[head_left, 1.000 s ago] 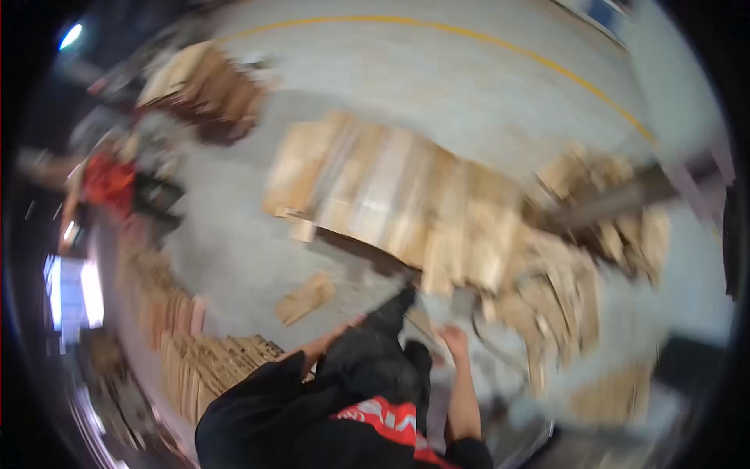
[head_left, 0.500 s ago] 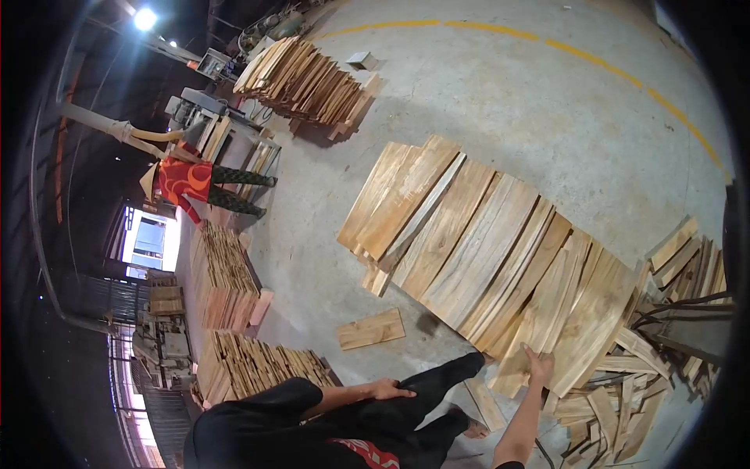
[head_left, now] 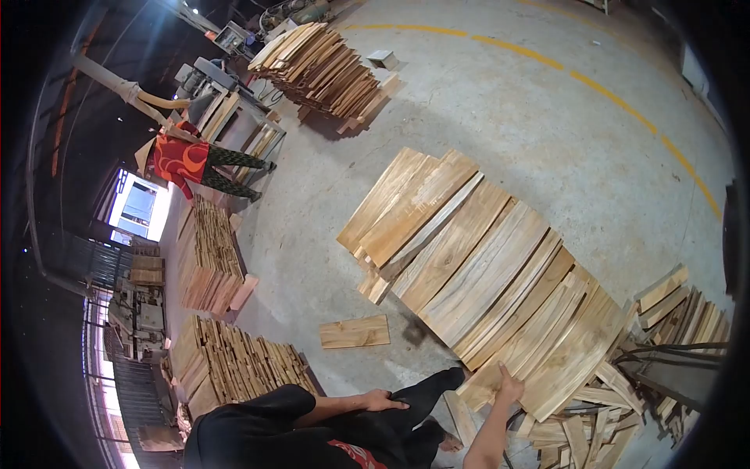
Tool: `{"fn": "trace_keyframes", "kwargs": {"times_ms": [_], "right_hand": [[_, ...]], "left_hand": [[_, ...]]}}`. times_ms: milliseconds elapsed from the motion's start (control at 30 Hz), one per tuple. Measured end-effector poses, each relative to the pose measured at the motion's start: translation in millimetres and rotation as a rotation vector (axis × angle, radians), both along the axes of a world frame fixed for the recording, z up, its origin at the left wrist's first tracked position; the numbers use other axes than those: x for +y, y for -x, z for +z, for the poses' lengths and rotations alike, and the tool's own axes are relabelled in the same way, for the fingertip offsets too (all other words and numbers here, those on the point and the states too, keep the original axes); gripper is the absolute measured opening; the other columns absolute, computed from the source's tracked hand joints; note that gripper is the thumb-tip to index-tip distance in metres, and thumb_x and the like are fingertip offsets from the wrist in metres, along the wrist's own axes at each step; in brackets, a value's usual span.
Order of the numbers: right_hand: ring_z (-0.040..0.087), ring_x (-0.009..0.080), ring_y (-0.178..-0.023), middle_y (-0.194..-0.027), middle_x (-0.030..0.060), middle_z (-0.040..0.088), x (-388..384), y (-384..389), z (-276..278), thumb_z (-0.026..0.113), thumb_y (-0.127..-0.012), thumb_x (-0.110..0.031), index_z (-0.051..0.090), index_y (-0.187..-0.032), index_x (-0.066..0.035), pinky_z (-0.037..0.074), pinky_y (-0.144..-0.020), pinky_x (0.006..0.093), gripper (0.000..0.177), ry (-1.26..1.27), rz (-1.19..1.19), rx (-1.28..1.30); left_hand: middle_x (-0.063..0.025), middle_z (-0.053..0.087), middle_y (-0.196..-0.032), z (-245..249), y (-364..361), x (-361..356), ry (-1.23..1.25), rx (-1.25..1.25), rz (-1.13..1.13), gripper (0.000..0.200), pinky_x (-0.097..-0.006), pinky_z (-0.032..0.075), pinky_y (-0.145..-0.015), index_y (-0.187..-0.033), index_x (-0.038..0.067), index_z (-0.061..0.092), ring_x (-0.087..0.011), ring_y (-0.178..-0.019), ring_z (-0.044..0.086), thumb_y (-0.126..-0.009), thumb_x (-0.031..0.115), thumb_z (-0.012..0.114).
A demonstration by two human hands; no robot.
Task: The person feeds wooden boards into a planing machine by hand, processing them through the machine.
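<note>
My right hand (head_left: 511, 384) reaches in from the bottom and has hold of the near end of a thin wooden board (head_left: 480, 384) on a broad pile of boards. One finger stretches over the wood; the other fingers are partly hidden. My left hand (head_left: 384, 401) lies across my dark-clothed thigh, fingers extended, holding nothing. The pile (head_left: 484, 250) has wide, pale and brown planks lying side by side, some overlapping. Narrow offcuts (head_left: 578, 434) lie jumbled on the floor close to my right hand.
A single board (head_left: 355, 332) lies on the concrete floor. Stacked boards (head_left: 246, 359) stand at lower left, with another stack (head_left: 211, 254) beyond. At the upper left a person in a red top (head_left: 181, 160) stands by a machine (head_left: 211, 86). More timber (head_left: 687, 320) leans at right.
My view has shifted, so the nearby pile and stacks appear further left. My right hand stays at the same end of the pile, and my left hand stays on my thigh.
</note>
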State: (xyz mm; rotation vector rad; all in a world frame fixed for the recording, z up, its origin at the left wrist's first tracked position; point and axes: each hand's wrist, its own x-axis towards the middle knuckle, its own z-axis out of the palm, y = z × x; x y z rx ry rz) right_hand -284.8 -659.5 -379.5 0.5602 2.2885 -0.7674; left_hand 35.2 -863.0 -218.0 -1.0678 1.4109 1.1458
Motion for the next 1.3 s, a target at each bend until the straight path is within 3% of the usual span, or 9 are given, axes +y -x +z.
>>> {"fn": "trace_keyframes", "kwargs": {"times_ms": [200,467,800,900,967,1000,1067,1167,1300], "right_hand": [[0.066,0.0385,-0.124,-0.143,0.0262,0.062,22,3,-19,0.106,-0.060,-0.030,0.046,-0.148,0.018,0.054,-0.108,0.0464,0.117,0.539,-0.383,-0.249],[0.057,0.0345,-0.138,-0.150,0.0233,0.059,43,11,-44,0.101,-0.069,-0.029,0.049,-0.151,0.012,0.045,-0.117,0.0485,0.106,0.477,-0.311,-0.529],[0.049,0.0319,-0.145,-0.152,0.0186,0.059,44,-7,14,0.099,-0.071,-0.030,0.044,-0.155,0.008,0.038,-0.121,0.0437,0.107,0.686,-0.216,-0.283],[0.053,0.0319,-0.141,-0.150,0.0214,0.058,73,-10,49,0.098,-0.072,-0.031,0.040,-0.156,0.010,0.044,-0.117,0.0436,0.110,0.613,-0.074,-0.250],[0.067,0.0295,-0.123,-0.136,0.0169,0.069,99,-17,66,0.096,-0.075,-0.020,0.058,-0.143,0.005,0.054,-0.106,0.0413,0.082,0.407,-0.002,-0.186],[0.067,0.0288,-0.124,-0.136,0.0158,0.069,121,-17,72,0.096,-0.076,-0.023,0.057,-0.146,0.005,0.054,-0.106,0.0407,0.085,0.544,-0.018,-0.220],[0.070,0.0237,-0.115,-0.128,0.0118,0.073,154,-32,104,0.089,-0.086,-0.036,0.062,-0.143,0.003,0.057,-0.100,0.0387,0.074,0.739,-0.108,-0.260],[0.074,0.0221,-0.095,-0.114,0.0059,0.074,152,-43,192,0.082,-0.094,-0.039,0.070,-0.127,-0.005,0.061,-0.090,0.0382,0.049,0.872,-0.362,-0.544],[0.074,0.0229,-0.100,-0.118,0.0084,0.074,146,-86,213,0.082,-0.093,-0.039,0.068,-0.132,-0.003,0.061,-0.090,0.0373,0.055,0.960,-0.433,-0.416]], "left_hand": [[-0.0272,0.069,-0.137,10,-9,4,0.019,0.011,0.076,0.118,-0.0422,0.050,-0.109,-0.138,-0.008,0.067,-0.0393,-0.129,0.065,-0.078,0.093,0.062],[-0.0294,0.072,-0.129,-5,-14,16,0.093,0.048,0.060,0.112,-0.0435,0.053,-0.105,-0.132,-0.009,0.070,-0.0405,-0.123,0.069,-0.081,0.091,0.061],[-0.0268,0.072,-0.131,4,15,26,0.230,0.122,-0.052,0.101,-0.0457,0.051,-0.108,-0.131,-0.003,0.072,-0.0409,-0.126,0.067,-0.088,0.087,0.056],[-0.0278,0.073,-0.126,-15,18,26,0.316,0.212,0.021,0.095,-0.0463,0.051,-0.107,-0.125,-0.002,0.075,-0.0414,-0.124,0.068,-0.090,0.084,0.056],[-0.0276,0.076,-0.112,-58,10,28,0.341,0.313,0.105,0.085,-0.0486,0.052,-0.102,-0.112,-0.002,0.077,-0.0424,-0.113,0.071,-0.094,0.078,0.056],[-0.0263,0.076,-0.105,-42,23,27,0.359,0.371,0.177,0.080,-0.0497,0.053,-0.099,-0.104,-0.003,0.076,-0.0417,-0.106,0.072,-0.097,0.074,0.055],[-0.0243,0.076,-0.103,-120,3,21,0.304,0.633,0.182,0.078,-0.0480,0.054,-0.092,-0.102,-0.004,0.074,-0.0355,-0.101,0.072,-0.101,0.071,0.054],[-0.0091,0.071,-0.093,-68,58,43,0.219,0.466,0.498,0.076,-0.0395,0.052,-0.082,-0.112,0.002,0.074,-0.0210,-0.087,0.064,-0.101,0.075,0.053],[-0.0108,0.077,-0.118,-34,117,61,-0.095,0.524,0.643,0.087,-0.0378,0.056,-0.096,-0.137,0.001,0.069,-0.0213,-0.105,0.072,-0.097,0.077,0.058]]}}
